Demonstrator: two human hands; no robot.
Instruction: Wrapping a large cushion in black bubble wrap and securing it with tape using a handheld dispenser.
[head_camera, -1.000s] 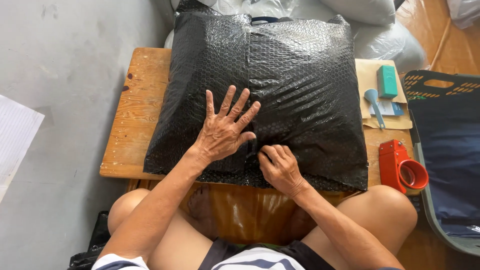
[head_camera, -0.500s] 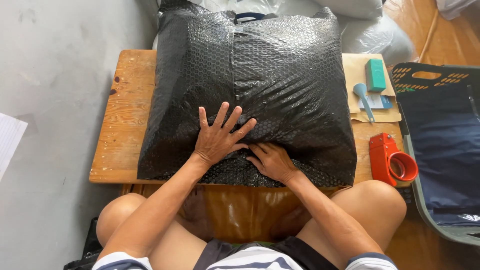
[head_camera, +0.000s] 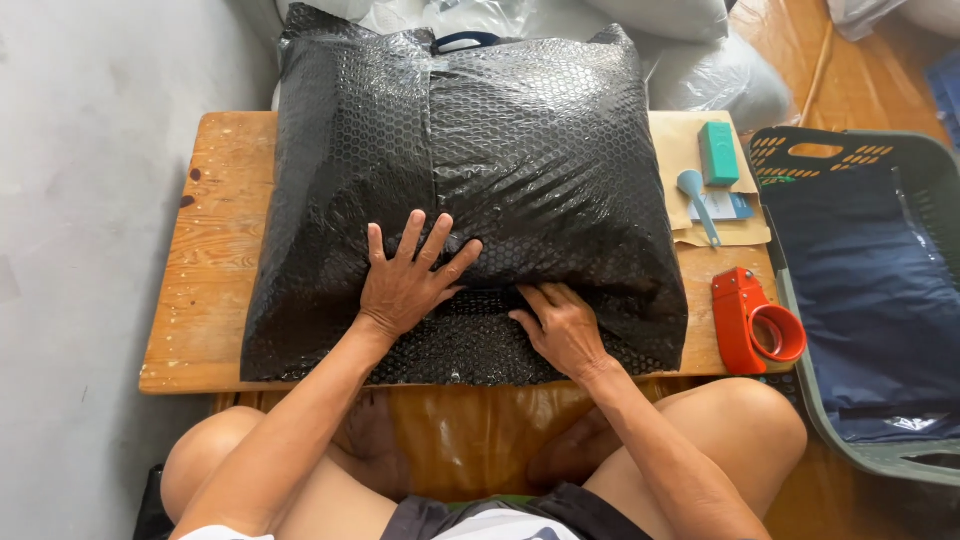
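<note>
On wooden table (head_camera: 215, 250), left hand (head_camera: 405, 285), right hand (head_camera: 565, 330) flat on black bubble-wrap parcel (head_camera: 500, 170)

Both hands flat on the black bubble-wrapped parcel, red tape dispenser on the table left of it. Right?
Not quite. In the head view both hands, left and right, do rest on the parcel, but the red tape dispenser lies on the table to its right.

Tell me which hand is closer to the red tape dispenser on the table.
Right. The right hand presses the near edge of the black bubble-wrapped parcel, a short way left of the red tape dispenser. The left hand lies flat farther left on the parcel.
</note>
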